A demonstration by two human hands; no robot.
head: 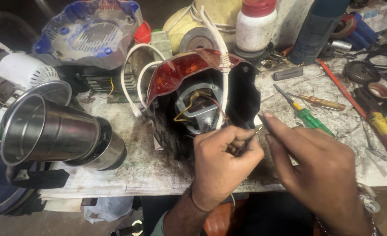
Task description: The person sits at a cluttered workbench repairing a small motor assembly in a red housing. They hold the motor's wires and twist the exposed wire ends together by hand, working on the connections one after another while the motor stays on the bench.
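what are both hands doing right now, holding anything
Left hand: closed, pinching thin wires at the open red-and-black motor housing.
Right hand: closed on a thin dark tool.

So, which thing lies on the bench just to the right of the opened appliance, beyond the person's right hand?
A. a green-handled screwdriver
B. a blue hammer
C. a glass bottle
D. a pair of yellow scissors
A: a green-handled screwdriver lies on the workbench right of the opened appliance, just past the right hand; none of the other three things lies there.
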